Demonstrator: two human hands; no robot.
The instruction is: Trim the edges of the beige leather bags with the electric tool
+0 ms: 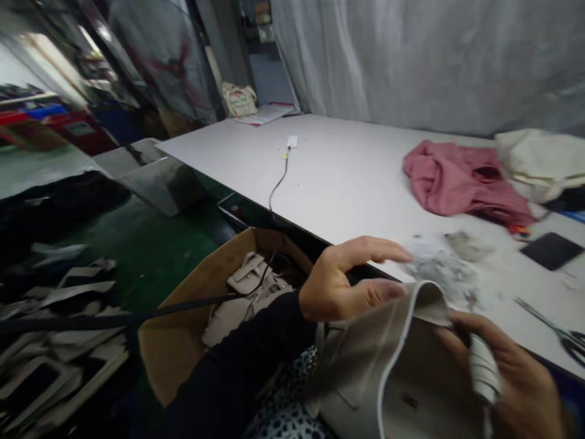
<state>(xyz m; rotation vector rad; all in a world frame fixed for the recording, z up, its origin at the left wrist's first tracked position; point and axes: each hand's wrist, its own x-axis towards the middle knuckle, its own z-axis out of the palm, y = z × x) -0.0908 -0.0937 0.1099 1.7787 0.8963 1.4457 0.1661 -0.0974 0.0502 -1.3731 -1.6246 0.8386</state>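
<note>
Crumpled pink cloth (457, 180) on white table (351, 171).

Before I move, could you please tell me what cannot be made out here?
Head view:
Beige open-topped bag: lower part, cut off by the bottom edge.
Brown cardboard box: floor, hidden by beige pieces and black sleeve.
Grey-white heap: contents, blurred.
Dark-handled scissors: handle, cut off by right edge.
</note>
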